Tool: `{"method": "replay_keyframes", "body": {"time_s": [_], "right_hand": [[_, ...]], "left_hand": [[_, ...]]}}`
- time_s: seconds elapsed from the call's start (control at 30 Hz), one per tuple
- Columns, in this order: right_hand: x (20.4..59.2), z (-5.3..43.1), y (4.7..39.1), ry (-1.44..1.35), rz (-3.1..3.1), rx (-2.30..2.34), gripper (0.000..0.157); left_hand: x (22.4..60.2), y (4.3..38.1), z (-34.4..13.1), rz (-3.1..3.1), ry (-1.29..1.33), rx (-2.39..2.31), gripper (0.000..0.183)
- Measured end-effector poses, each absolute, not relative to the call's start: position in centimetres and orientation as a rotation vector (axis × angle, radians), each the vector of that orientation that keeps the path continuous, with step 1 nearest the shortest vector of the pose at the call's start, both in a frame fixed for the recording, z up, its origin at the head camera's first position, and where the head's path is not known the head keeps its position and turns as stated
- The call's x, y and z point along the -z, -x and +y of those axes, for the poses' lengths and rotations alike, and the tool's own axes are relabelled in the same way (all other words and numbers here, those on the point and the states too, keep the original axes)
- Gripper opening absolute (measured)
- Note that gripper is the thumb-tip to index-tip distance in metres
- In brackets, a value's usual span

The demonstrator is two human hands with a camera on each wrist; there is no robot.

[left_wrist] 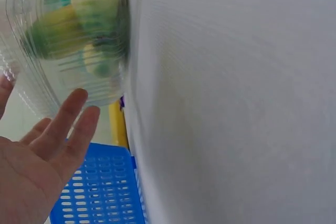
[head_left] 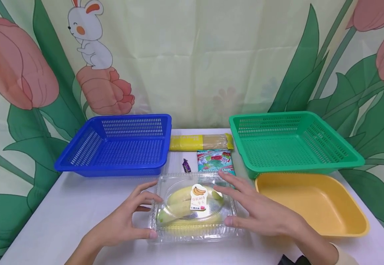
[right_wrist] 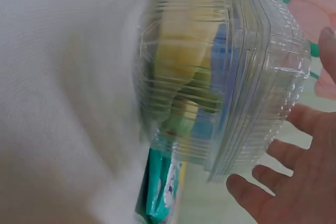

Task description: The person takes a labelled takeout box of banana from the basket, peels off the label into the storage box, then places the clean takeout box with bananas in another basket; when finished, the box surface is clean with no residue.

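My left grip [head_left: 120,219] and right grip [head_left: 256,206], fingers spread, contact uncertain, flank the banana box [head_left: 192,218], which uneven squeezing could buckle.

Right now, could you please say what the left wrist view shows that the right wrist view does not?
Only the left wrist view shows the left hand and the slotted side of the blue basket. Only the right wrist view shows the right hand and an unobscured teal packet. Both show the clear container, the bananas and white tabletop.
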State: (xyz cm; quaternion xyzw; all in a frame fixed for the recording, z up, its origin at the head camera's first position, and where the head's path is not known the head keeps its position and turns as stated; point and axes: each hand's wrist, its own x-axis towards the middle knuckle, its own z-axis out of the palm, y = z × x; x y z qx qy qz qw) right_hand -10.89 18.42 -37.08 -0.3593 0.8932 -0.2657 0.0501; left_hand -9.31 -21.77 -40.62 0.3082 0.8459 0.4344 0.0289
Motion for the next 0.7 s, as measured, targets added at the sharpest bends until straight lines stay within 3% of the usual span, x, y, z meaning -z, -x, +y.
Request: {"method": "replay_keyframes", "body": {"time_s": [0.5, 0.7], "right_hand": [[37.9, 18.4, 11.1, 1.077, 2.689, 0.767, 0.074], [37.7, 18.4, 11.2, 1.038, 2.695, 0.738, 0.076]], "left_hand": [[39.2, 11.5, -20.9, 2.721, -1.139, -1.092, 0.084], [39.5, 12.2, -20.3, 2.619, -1.177, -1.121, 0.078]]}}
